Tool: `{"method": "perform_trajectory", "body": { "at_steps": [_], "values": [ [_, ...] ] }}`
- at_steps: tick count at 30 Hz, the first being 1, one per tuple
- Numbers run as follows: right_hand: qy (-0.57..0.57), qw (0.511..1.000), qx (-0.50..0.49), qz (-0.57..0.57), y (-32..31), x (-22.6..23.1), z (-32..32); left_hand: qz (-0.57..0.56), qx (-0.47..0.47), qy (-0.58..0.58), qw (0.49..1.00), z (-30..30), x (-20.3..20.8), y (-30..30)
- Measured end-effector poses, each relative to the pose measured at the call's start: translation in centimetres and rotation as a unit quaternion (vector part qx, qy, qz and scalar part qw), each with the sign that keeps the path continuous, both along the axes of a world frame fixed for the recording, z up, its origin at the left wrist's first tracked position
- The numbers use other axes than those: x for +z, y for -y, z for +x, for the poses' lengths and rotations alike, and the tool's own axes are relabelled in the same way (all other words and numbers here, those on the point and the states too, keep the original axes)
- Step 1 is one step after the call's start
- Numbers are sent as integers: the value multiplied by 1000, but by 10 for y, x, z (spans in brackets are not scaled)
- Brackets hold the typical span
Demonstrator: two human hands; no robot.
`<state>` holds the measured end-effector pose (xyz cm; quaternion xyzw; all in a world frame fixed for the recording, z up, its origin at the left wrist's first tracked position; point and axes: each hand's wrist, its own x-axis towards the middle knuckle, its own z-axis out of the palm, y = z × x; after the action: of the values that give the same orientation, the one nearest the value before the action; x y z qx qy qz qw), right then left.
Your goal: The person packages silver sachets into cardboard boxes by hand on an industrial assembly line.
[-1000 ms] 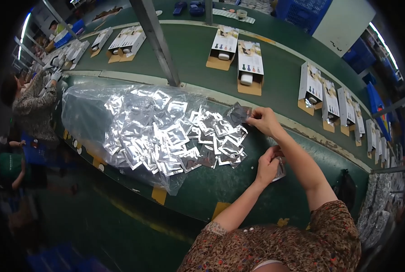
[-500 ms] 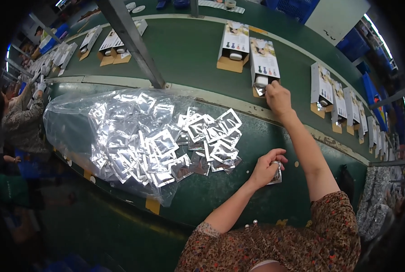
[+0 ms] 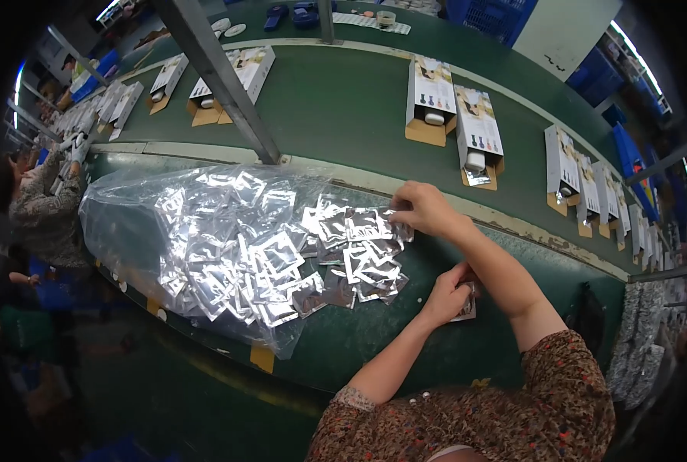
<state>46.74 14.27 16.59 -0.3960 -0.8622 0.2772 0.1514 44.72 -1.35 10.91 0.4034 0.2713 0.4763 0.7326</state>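
Note:
Silver foil sachets spill in a loose pile from a clear plastic bag on the green bench. At the pile's right edge my right hand pinches the corner of a foil sachet between thumb and fingers. Closer to my body, my left hand is closed on another foil sachet, part of which shows beside the fingers. Beyond the bench, an open white box lies on the belt, with a white item and a foil sachet at its mouth.
More open boxes lie along the green conveyor belt. A grey metal post rises at the bench's far edge. Another person works at the far left. Silvery bundles stand at the right.
My right hand has moved from the box mouth back to the sachet pile, leaving a sachet in the box. The nearby boxes have shifted right along the belt. My left hand stays near its place.

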Motion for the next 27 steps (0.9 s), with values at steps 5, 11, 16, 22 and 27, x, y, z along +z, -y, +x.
{"method": "perform_trajectory", "body": {
  "at_steps": [5,11,16,22,27],
  "values": [
    [-264,947,-178,-47,-18,-4,54,-33,-24,-6,999,-4,0,8],
    [62,891,-143,427,-81,-2,85,-20,-18,4,1000,-12,3,8],
    [157,892,-215,366,-101,-21,96,-40,-15,16,999,-6,17,17],
    [-18,997,80,0,25,44,8,-37,-3,-2,999,-2,25,13],
    [19,997,81,9,43,22,3,-26,26,-23,999,17,15,9]
  ]
}}
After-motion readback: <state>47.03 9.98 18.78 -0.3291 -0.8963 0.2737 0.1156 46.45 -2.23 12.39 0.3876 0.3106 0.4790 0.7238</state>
